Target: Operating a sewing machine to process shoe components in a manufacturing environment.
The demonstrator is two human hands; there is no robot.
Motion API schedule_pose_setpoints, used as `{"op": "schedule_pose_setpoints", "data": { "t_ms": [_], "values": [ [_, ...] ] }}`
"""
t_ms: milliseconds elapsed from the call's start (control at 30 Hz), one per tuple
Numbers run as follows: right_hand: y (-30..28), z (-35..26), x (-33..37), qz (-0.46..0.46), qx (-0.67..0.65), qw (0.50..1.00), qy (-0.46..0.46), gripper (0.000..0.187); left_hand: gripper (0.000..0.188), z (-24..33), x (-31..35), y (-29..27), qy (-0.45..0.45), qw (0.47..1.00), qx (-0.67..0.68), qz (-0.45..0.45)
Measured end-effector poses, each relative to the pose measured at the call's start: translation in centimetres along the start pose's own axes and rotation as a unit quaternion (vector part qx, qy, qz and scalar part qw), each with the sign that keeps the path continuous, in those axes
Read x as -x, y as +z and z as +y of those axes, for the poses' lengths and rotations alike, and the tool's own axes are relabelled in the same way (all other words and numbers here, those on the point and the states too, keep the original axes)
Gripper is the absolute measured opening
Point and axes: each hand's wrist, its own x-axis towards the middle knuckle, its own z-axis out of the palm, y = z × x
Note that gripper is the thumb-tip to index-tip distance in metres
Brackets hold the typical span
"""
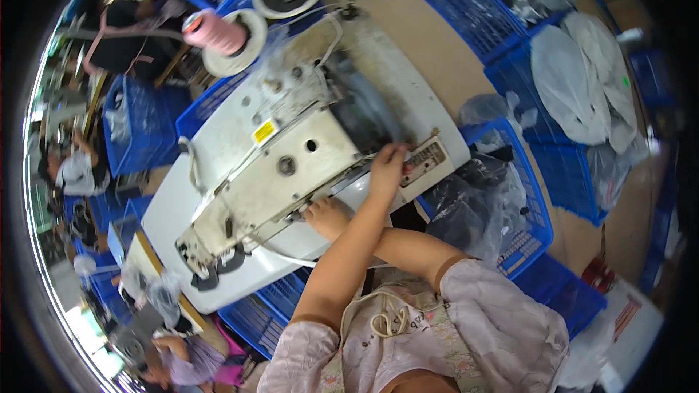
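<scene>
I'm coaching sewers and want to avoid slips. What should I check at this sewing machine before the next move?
1. Both pink thread spools on their white discs: ok.
2. Arms uncrossed: not ok; the left forearm crosses over the right forearm.
3. Left hand off the control panel: cannot tell; it is close beside it.
4. Right hand fingertips in plain view: not ok; partly hidden by the sewing machine.
5. Needle threaded: cannot tell.
</scene>
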Motion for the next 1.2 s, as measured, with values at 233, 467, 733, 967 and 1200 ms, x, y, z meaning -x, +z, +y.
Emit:
{"op": "schedule_pose_setpoints", "data": {
  "t_ms": [233, 467, 733, 967, 1200],
  "values": [
    [-1.2, 4.4, 6.6, 0.029, -0.325, 0.945, -0.034, 0.023, 0.018, 1.1, 0.8, 0.4, -0.035, 0.995, 0.089, -0.002],
    [-14.3, 12.3, 15.4, -0.109, -0.292, 0.909, 0.276, 0.015, 0.016, 2.9, 0.7, 2.2, -0.079, 0.971, 0.224, 0.011],
    [-17.3, 25.2, 9.4, 0.172, -0.185, 0.947, 0.197, 0.022, 0.016, 2.4, 0.1, 2.8, -0.070, 0.973, 0.220, 0.018],
    [-15.6, 26.4, 4.9, 0.193, -0.170, 0.962, 0.092, 0.033, 0.016, 3.3, 0.2, 2.6, -0.060, 0.971, 0.231, 0.019],
    [-13.8, 26.3, 3.6, 0.229, -0.192, 0.950, 0.090, 0.032, 0.016, 3.0, -0.1, 2.8, -0.060, 0.968, 0.245, 0.016]
  ]
}}
